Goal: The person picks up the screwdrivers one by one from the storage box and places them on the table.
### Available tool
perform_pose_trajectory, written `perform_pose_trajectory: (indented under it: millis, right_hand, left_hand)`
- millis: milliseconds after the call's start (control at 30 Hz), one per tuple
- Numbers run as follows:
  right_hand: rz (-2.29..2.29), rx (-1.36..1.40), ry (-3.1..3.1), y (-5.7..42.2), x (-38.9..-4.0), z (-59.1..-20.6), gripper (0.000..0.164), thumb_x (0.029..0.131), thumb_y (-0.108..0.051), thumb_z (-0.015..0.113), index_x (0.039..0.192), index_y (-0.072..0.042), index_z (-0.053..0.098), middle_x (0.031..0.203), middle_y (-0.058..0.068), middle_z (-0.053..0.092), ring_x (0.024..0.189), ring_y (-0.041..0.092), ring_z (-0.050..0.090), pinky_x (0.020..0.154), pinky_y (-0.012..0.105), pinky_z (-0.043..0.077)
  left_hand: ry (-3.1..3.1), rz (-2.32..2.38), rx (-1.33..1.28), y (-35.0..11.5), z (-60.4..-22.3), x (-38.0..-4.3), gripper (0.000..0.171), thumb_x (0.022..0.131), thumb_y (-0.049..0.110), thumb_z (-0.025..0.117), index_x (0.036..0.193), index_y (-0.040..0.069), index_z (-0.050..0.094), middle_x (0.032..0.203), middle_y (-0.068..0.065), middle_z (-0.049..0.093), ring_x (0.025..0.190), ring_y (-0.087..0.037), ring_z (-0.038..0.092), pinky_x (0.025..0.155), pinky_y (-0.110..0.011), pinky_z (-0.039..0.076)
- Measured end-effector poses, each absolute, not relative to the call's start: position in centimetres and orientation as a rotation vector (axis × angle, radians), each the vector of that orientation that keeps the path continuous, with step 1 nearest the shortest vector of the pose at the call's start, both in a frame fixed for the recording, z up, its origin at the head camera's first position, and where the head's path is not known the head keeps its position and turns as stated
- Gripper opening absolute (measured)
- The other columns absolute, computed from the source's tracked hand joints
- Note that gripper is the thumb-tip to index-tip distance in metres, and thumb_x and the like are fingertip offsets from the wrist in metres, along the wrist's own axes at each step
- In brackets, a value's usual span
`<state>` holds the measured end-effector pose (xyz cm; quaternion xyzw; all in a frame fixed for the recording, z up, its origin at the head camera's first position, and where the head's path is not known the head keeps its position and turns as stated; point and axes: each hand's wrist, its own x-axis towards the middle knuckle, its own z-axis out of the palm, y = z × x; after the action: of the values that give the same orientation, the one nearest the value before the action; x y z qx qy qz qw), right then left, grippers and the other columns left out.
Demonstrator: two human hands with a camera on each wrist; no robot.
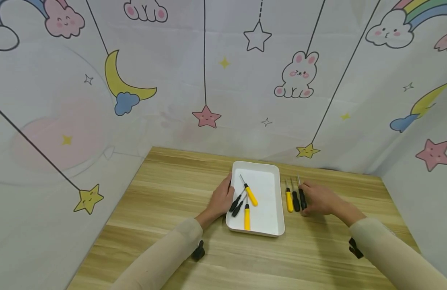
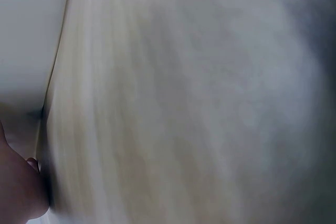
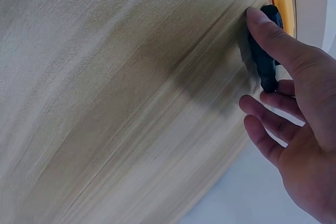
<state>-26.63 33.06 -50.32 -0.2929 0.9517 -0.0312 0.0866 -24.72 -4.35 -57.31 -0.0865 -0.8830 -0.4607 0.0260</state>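
Observation:
A white tray (image 1: 264,201) lies on the wooden table, holding two yellow-handled screwdrivers (image 1: 250,195) and two black-handled ones (image 1: 238,208). My left hand (image 1: 222,197) grips the tray's left side, thumb at the rim and fingers down the outer wall. To the right of the tray, a yellow-handled screwdriver (image 1: 289,200) and a black-handled screwdriver (image 1: 295,201) lie side by side. My right hand (image 1: 319,198) pinches the rightmost black-handled screwdriver (image 3: 262,56), thumb at one end of its handle and index finger at the other. The remaining right fingers are loosely bent.
The wood-grain table (image 1: 165,177) meets a white patterned cloth (image 1: 230,84) at the back and both sides. Wrist-worn black devices (image 1: 198,250) sit under both sleeves.

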Motion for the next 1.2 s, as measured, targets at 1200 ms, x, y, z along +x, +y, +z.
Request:
perform_pose_trajectory:
  millis: [1200]
  right_hand:
    - [-0.12,-0.789,2.797,33.07,-26.56,-50.34,0.097,0.074,-0.048,0.095,0.143,0.007,0.057,0.142,0.029,0.058,0.12,0.049,0.063,0.103,0.063,0.05]
  left_hand:
    - [-2.728,-1.421,-0.276,-4.45,-57.3,-24.64,0.059,0.111,0.013,0.04,0.167,0.002,0.027,0.171,-0.012,0.032,0.157,-0.027,0.032,0.126,-0.045,0.028]
